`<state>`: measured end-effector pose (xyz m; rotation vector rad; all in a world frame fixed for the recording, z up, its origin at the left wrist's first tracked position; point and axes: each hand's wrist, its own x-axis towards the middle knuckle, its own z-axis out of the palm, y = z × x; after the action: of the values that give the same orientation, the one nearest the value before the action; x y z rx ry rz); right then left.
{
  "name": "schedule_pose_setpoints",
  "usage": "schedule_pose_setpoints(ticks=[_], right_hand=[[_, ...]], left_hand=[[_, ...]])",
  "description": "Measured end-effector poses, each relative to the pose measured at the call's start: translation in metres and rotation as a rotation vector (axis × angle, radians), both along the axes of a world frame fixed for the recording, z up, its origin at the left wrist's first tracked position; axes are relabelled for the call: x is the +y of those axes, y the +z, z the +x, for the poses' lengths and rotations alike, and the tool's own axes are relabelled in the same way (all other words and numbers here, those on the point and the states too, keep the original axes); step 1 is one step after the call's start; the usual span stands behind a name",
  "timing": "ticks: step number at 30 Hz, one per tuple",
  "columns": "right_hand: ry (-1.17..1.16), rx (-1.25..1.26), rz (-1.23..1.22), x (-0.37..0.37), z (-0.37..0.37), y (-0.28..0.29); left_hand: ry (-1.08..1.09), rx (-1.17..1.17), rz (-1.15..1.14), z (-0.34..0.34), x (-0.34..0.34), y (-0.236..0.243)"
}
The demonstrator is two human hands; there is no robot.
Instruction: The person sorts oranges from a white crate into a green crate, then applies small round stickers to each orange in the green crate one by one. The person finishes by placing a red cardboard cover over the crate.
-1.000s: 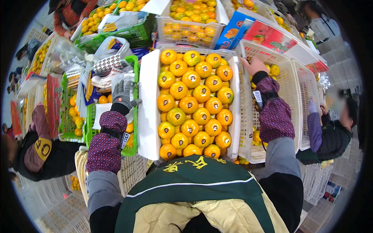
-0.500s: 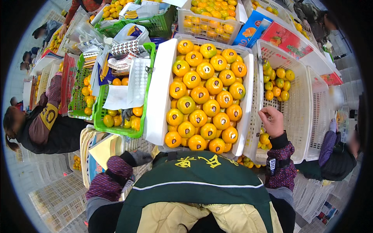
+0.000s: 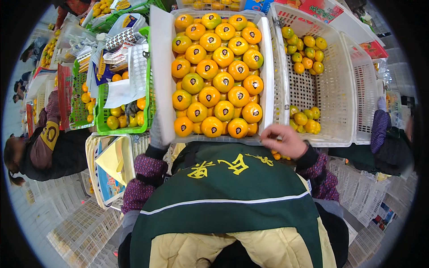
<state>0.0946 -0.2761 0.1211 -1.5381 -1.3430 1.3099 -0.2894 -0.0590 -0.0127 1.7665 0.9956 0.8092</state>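
Observation:
A white box [image 3: 267, 89] lies before me, filled with rows of shiny orange citrus fruits [image 3: 223, 81], each bearing a small dark sticker. Its white flap [image 3: 161, 76] stands along the left side. My left hand [image 3: 157, 133], in a grey glove, is beside the flap's near end; its fingers are blurred and partly hidden. At the box's near right corner is my bare right hand [image 3: 286, 140]. Its fingers are bent, with a gap between thumb and forefinger and nothing visible in them; whether they touch the box I cannot tell.
A white perforated crate [image 3: 333, 102] at right holds loose greenish-orange fruits [image 3: 308, 51]. At left, a green basket [image 3: 102, 111] carries papers, sticker sheets and fruit. Folded cardboard [image 3: 109, 165] stands near my left arm. Other people [image 3: 35, 152] are at both sides.
My right hand has moved from over the right crate to the box's near right corner. The gloved left hand has come forward beside the flap. The view has shifted too.

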Motion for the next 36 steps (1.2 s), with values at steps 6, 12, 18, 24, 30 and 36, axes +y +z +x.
schedule_pose_setpoints(ticks=[6,12,18,24,30,36], right_hand=[[-0.127,0.336,-0.340,-0.087,-0.037,-0.071],[-0.600,0.054,-0.421,-0.128,-0.067,-0.158],[-0.827,0.005,-0.077,-0.093,-0.094,-0.175],[-1.064,0.087,-0.233,-0.082,-0.110,-0.160],[-1.122,0.374,0.060,-0.055,-0.121,-0.139],[-1.097,0.535,0.031,-0.053,-0.115,-0.119]], left_hand=[[-0.368,0.296,0.540,0.096,0.077,0.034],[-0.214,0.688,0.900,0.191,0.167,0.019],[-0.169,0.860,0.986,0.278,0.237,0.018],[-0.034,0.876,0.998,0.328,0.294,0.025],[-0.259,0.989,0.674,0.341,0.308,0.047],[-0.337,0.985,0.639,0.325,0.304,0.057]])
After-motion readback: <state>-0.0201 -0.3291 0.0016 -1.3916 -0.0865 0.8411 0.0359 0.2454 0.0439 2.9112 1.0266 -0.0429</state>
